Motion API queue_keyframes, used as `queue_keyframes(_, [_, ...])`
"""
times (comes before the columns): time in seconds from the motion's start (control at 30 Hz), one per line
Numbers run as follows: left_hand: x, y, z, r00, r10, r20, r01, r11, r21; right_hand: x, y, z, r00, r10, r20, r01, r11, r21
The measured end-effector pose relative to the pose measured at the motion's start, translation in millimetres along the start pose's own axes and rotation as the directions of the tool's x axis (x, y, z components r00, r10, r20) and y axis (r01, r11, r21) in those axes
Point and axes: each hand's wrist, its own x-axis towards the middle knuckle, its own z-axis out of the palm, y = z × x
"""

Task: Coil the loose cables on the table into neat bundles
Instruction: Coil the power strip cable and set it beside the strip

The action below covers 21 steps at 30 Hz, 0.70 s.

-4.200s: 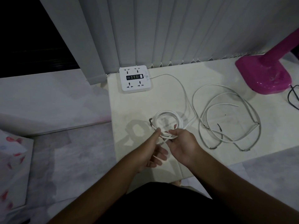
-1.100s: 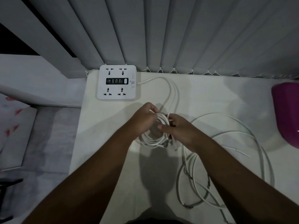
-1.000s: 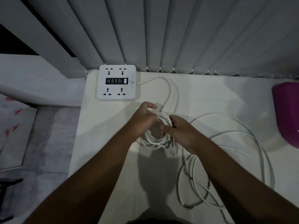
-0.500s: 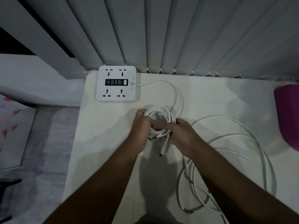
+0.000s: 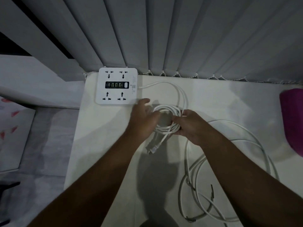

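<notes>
Half a second before, both hands pinched the coil (image 5: pixel 167 118) tight; here the left hand (image 5: pixel 144 120) had loosened, thumb lifted off, palm resting at the coil's left side – the right hand (image 5: pixel 190 126) alone gripped the loops at the right. The plug (image 5: pixel 152 147) now dangled below onto the table (image 5: pixel 106 136). First bundle looked nearly done – the loose cable (image 5: pixel 246 145) at right lay untouched, power strip (image 5: pixel 117 86) behind

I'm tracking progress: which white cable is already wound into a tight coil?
The power strip's cable, held between both hands just below the power strip. The other white cable sprawls in wide loose loops to its right.
</notes>
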Motion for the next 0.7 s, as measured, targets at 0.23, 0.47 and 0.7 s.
queue_keyframes(0.23, [-66.0, -31.7, 13.8, 0.843, -0.417, 0.339, 0.470, 0.879, -0.086, -0.1, 11.2, 20.8, 0.995, 0.019, -0.096, 0.006, 0.968, 0.250])
queue_keyframes(0.47, [-37.2, -20.5, 23.6, 0.932, -0.336, 0.133, 0.346, 0.725, -0.596, -6.3, 25.5, 32.3, 0.990, -0.001, -0.140, 0.024, 0.986, 0.164])
queue_keyframes(0.7, [-14.8, -2.7, 16.4, 0.937, -0.327, 0.125, 0.350, 0.870, -0.348, -0.9, 11.3, 21.7, 0.979, -0.033, -0.199, 0.022, 0.998, -0.054])
